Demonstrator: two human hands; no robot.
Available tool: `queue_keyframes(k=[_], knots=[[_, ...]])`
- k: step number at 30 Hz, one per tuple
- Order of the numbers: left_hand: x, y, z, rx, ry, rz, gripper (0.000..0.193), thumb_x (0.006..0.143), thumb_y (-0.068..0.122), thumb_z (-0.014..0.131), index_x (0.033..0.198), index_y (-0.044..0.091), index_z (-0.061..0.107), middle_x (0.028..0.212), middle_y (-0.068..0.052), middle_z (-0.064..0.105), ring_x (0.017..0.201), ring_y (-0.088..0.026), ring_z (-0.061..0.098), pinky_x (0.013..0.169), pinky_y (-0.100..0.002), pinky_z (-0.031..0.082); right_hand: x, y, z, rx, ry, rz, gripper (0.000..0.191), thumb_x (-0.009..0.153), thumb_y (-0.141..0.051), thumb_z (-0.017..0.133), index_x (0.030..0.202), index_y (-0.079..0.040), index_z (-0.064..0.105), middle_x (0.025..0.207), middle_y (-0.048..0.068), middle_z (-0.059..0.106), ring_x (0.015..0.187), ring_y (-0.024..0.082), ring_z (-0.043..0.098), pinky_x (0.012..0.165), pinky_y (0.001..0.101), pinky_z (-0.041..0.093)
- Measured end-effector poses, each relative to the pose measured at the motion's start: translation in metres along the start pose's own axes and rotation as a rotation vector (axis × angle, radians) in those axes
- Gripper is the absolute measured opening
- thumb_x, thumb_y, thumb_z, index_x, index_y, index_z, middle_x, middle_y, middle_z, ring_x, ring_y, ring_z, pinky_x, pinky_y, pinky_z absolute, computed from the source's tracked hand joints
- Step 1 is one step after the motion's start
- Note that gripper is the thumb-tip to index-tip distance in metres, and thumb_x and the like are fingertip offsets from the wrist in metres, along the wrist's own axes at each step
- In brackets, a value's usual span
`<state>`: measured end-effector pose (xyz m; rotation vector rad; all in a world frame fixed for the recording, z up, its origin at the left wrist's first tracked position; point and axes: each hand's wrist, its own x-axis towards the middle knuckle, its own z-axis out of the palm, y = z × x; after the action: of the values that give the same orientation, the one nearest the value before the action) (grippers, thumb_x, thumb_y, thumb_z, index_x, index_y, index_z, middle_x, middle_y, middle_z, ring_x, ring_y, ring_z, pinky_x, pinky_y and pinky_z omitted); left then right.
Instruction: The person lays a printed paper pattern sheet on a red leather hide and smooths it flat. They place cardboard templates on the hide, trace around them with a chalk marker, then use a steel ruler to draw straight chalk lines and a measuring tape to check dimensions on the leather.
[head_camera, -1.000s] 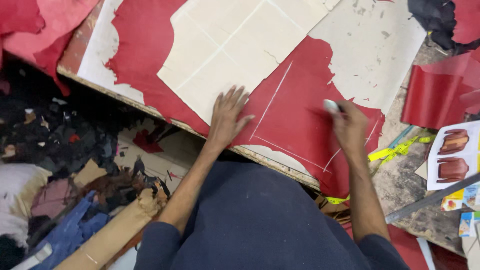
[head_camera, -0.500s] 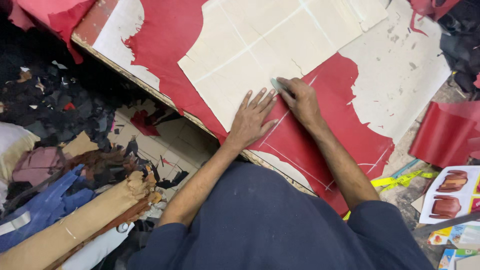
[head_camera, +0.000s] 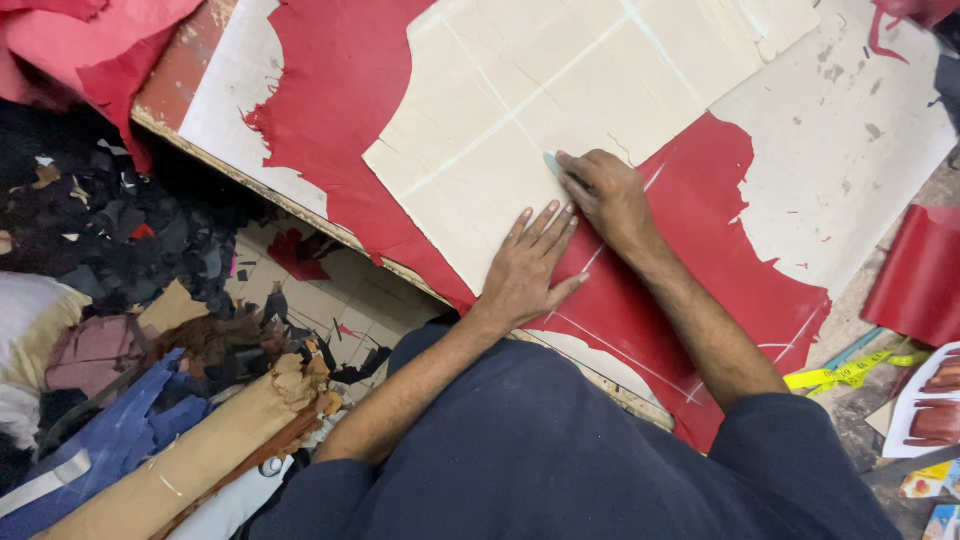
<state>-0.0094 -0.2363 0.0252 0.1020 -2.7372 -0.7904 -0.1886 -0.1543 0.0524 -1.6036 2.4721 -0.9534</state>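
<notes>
Left hand (head_camera: 527, 268) is flat, fingers spread, pinning the cream pattern (head_camera: 560, 90) onto the red leather (head_camera: 690, 260); right hand (head_camera: 608, 198) pinches a small pale chalk (head_camera: 552, 162) right at the pattern's lower right edge; that edge runs diagonally up and away toward the top right, so the right hand is the nearer one to it; white lines already show on the leather near the table (head_camera: 850, 150) edge.

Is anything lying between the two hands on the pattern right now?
Nothing loose. In the head view only bare cream pattern card and red leather separate the flat left hand from the right hand, which pinches a pale marker.
</notes>
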Motion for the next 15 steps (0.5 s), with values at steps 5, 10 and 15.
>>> queue_keyframes(k=[5, 10, 15], knots=[[0.001, -0.001, -0.002, 0.0, 0.003, 0.0, 0.08, 0.095, 0.053, 0.063, 0.149, -0.004, 0.05, 0.161, -0.017, 0.044, 0.154, -0.029, 0.033, 0.129, -0.05, 0.02, 0.03, -0.003, 0.013, -0.016, -0.004, -0.009, 0.027, 0.094, -0.008, 0.077, 0.121, -0.005, 0.074, 0.088, 0.014, 0.067, 0.078, 0.028, 0.066, 0.068, 0.0425, 0.054], [0.001, -0.003, 0.0, -0.009, 0.01, 0.007, 0.08, 0.095, 0.054, 0.062, 0.148, -0.005, 0.051, 0.159, -0.019, 0.045, 0.154, -0.03, 0.034, 0.129, -0.05, 0.02, 0.06, -0.003, 0.028, -0.039, 0.006, -0.03, 0.027, 0.092, -0.007, 0.077, 0.12, -0.004, 0.075, 0.087, 0.014, 0.067, 0.079, 0.03, 0.067, 0.068, 0.0424, 0.055], [0.001, -0.004, 0.002, -0.003, 0.012, 0.0, 0.08, 0.097, 0.057, 0.059, 0.146, -0.006, 0.052, 0.158, -0.02, 0.047, 0.154, -0.03, 0.034, 0.129, -0.05, 0.019, 0.088, -0.008, 0.039, -0.012, 0.001, -0.022, 0.026, 0.094, -0.005, 0.076, 0.12, -0.001, 0.075, 0.09, 0.014, 0.07, 0.079, 0.026, 0.069, 0.067, 0.0381, 0.056]])
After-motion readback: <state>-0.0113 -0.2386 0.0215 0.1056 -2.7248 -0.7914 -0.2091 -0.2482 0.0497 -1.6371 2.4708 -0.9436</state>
